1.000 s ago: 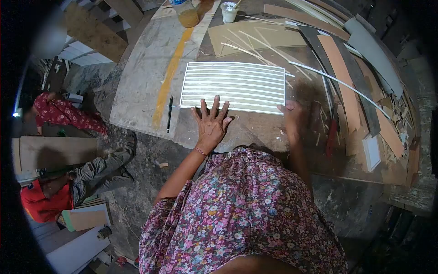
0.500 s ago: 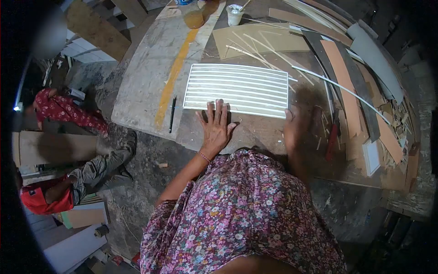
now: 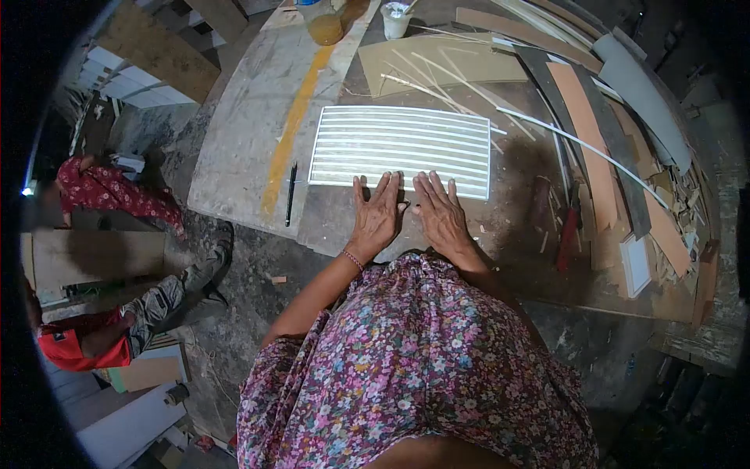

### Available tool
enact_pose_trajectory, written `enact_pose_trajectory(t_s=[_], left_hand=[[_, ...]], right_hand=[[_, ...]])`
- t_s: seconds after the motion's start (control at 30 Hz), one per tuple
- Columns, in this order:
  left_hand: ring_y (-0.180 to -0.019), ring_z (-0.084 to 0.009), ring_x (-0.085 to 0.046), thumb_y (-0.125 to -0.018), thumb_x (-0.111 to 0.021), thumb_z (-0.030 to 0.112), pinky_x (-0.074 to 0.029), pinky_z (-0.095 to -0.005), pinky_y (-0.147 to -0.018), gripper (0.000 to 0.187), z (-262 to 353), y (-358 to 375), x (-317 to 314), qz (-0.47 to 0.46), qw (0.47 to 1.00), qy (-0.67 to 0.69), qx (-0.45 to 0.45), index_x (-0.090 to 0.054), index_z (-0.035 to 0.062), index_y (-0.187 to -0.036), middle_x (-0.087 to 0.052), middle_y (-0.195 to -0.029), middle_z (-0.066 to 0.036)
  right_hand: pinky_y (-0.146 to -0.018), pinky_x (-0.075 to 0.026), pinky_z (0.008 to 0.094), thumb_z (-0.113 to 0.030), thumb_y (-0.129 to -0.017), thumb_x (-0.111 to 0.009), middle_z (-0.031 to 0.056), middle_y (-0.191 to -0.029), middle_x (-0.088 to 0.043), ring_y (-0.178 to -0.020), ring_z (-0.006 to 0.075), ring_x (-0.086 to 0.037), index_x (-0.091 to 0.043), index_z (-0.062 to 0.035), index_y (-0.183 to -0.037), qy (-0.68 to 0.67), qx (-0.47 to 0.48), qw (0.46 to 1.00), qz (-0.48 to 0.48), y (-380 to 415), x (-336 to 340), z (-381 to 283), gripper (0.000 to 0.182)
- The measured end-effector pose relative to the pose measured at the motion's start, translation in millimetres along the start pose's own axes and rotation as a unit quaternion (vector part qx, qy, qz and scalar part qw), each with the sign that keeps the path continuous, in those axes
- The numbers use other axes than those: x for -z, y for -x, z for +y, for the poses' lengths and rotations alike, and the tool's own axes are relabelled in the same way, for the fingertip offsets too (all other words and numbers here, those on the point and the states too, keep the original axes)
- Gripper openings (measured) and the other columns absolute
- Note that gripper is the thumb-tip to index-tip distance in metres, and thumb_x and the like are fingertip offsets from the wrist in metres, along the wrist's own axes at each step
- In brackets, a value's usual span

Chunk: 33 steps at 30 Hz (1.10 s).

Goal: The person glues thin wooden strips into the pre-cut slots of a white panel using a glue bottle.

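A flat rectangular panel with white slats [image 3: 401,144] and a thin white frame lies on the table [image 3: 234,148]. My left hand [image 3: 377,215] rests palm down at the panel's lower edge, fingers apart, fingertips on its rim. Beside it my right hand [image 3: 444,217] lies the same way, its fingers spread over the lower edge, right of the middle. The thumbs are close together. Neither hand grips anything. To the left of the panel is a dark pen or pencil [image 3: 291,194].
Thin sticks [image 3: 445,82] lie behind the panel on a brown sheet [image 3: 500,69]. A white cup [image 3: 396,21] and an amber container [image 3: 325,30] stand at the back. Right are curved strips [image 3: 582,133] and a red-handled tool [image 3: 570,234]. Two people are at left.
My right hand has moved left from the panel's right corner to its lower edge, next to my left hand. My left hand has stayed at the lower edge.
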State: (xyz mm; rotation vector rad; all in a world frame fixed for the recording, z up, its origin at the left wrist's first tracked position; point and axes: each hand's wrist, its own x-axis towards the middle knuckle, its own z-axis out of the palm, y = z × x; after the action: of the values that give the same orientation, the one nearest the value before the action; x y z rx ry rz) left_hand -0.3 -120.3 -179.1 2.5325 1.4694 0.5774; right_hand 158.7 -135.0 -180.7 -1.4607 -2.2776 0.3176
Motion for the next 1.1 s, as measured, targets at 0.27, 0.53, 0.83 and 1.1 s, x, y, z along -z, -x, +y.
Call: enact_pose_trajectory(t_s=[0.27,0.53,0.83,1.1], left_hand=[[-0.107,-0.0320,-0.046,-0.081,-0.042,0.011,-0.003,-0.0531,-0.099,0.059,5.5,-11.7,0.8,0.072,0.997,0.031,-0.022,-0.012,-0.0042,-0.130,-0.045,-0.118,-0.022],[-0.101,-0.0295,-0.049,-0.076,-0.045,0.008,-0.014,-0.0464,-0.099,0.055,0.1,-29.3,10.8,-0.031,0.995,0.075,0.058,-0.025,-0.0059,-0.125,-0.053,-0.104,-0.021],[-0.127,-0.0368,-0.007,-0.085,-0.035,0.036,0.000,-0.0597,-0.095,0.059,-1.1,-87.9,-32.5,0.054,0.990,-0.068,0.112,-0.019,0.0030,-0.132,-0.012,-0.138,-0.019],[-0.127,-0.0379,-0.005,-0.086,-0.033,0.038,0.001,-0.0613,-0.094,0.061,-6.6,-87.5,-40.3,0.059,0.992,-0.056,0.099,-0.017,-0.0008,-0.131,-0.010,-0.138,-0.020]], right_hand=[[-0.100,-0.014,0.0491,-0.031,-0.084,-0.044,0.0208,-0.127,-0.034,-0.121,0.0319,-0.028,-0.026,0.0038,-0.126,-0.010,-0.032,0.999,0.008,-10.0,7.8,-9.2,0.058],[-0.100,-0.005,0.0529,-0.036,-0.088,-0.034,0.0199,-0.129,-0.031,-0.122,0.0352,-0.026,-0.022,0.0015,-0.129,-0.058,-0.094,0.994,0.006,-22.7,9.1,-0.8,0.057],[-0.093,0.002,0.0632,-0.046,-0.087,-0.022,0.0045,-0.141,-0.010,-0.128,0.0348,-0.003,-0.018,-0.0127,-0.134,0.161,-0.178,0.970,0.033,-55.2,-6.2,42.0,0.058],[-0.102,-0.002,0.0449,-0.032,-0.087,-0.037,0.0134,-0.139,-0.009,-0.129,0.0290,-0.006,-0.017,-0.0047,-0.132,-0.062,-0.191,0.977,0.076,-50.2,12.2,54.0,0.057]])
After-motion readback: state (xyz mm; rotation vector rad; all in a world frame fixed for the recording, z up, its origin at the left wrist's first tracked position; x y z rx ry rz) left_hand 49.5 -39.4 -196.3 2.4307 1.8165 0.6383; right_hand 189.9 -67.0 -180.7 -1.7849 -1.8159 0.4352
